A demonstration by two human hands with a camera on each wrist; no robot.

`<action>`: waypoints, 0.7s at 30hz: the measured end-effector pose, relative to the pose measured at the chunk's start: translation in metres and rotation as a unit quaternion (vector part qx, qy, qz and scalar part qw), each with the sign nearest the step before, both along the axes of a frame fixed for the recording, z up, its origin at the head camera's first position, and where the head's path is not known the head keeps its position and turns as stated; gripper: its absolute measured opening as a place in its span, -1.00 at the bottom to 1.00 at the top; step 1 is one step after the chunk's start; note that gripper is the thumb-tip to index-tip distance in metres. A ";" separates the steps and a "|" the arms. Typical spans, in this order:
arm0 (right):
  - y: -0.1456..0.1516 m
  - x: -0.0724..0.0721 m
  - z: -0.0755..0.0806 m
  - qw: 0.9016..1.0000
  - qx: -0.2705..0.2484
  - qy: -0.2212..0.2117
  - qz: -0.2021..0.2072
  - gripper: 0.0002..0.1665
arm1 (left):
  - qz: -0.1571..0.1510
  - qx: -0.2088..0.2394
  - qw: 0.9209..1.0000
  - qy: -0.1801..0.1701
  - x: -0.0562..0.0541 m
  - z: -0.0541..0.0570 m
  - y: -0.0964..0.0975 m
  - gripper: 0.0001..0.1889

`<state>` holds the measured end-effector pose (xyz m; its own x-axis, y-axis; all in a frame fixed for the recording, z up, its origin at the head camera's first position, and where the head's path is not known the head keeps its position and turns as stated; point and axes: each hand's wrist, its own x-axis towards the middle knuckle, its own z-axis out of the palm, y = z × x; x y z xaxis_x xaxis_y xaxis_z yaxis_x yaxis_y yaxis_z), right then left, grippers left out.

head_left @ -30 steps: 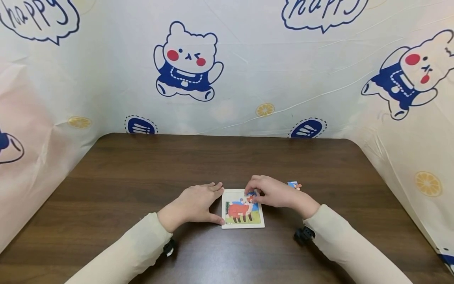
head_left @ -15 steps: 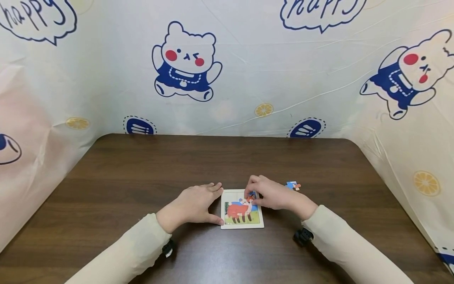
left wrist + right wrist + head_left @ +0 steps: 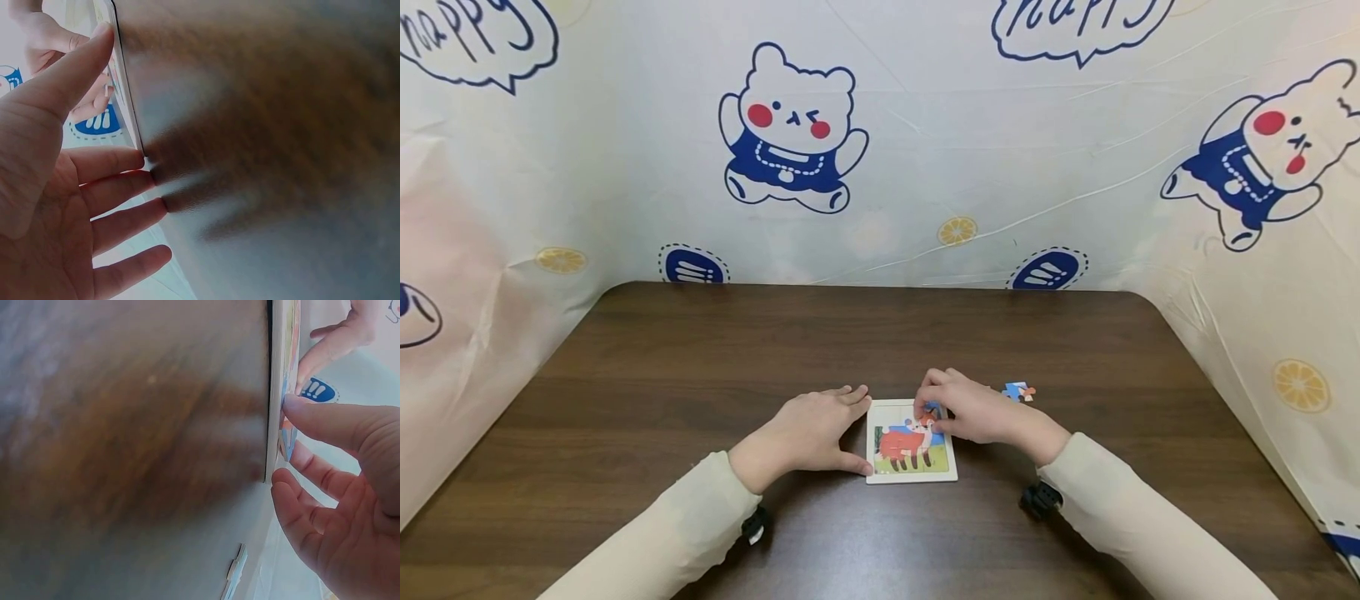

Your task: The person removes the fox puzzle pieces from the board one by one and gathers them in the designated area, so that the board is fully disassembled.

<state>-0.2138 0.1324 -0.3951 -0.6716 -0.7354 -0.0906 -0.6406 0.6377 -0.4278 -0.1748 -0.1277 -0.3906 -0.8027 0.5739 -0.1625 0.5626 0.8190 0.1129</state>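
Observation:
A small square jigsaw puzzle in a white frame [image 3: 913,478] lies on the table, showing a red-orange animal on grass under blue sky. Its top left part is plain white. Along the left edge my left hand [image 3: 808,433] rests with fingers spread, thumb at the near corner and fingertips at the far one. My right hand [image 3: 973,408] is over the upper right part, pinching a blue and orange puzzle piece [image 3: 287,445] between thumb and fingers. In the right wrist view that piece is tilted against the board, and the fingers partly hide it.
Just beyond my right wrist, loose blue and orange jigsaw pieces [image 3: 1018,392] lie on the brown wooden table [image 3: 737,342]. A printed cloth [image 3: 895,150] with cartoon bears hangs around the table's back and sides.
My right hand has shifted very slightly while staying over the puzzle's upper right part. My left hand keeps its place at the frame. The head view has moved a little.

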 end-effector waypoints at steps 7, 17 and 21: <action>0.000 0.000 -0.001 1.000 -0.014 -0.015 -0.008 -0.66 | 0.002 0.003 1.000 -0.001 0.000 0.000 0.000 0.01; 0.000 -0.004 -0.002 0.997 -0.059 -0.039 -0.013 -0.70 | 0.002 0.002 1.000 0.001 0.000 -0.001 -0.001 0.01; -0.001 -0.005 -0.001 0.997 -0.067 -0.044 -0.017 -0.73 | 0.005 -0.002 1.000 -0.001 -0.001 -0.002 0.000 0.02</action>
<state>-0.2188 0.1318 -0.3957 -0.6908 -0.7211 -0.0523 -0.5752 0.5920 -0.5645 -0.1760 -0.1280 -0.3921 -0.8077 0.5657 -0.1662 0.5546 0.8246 0.1114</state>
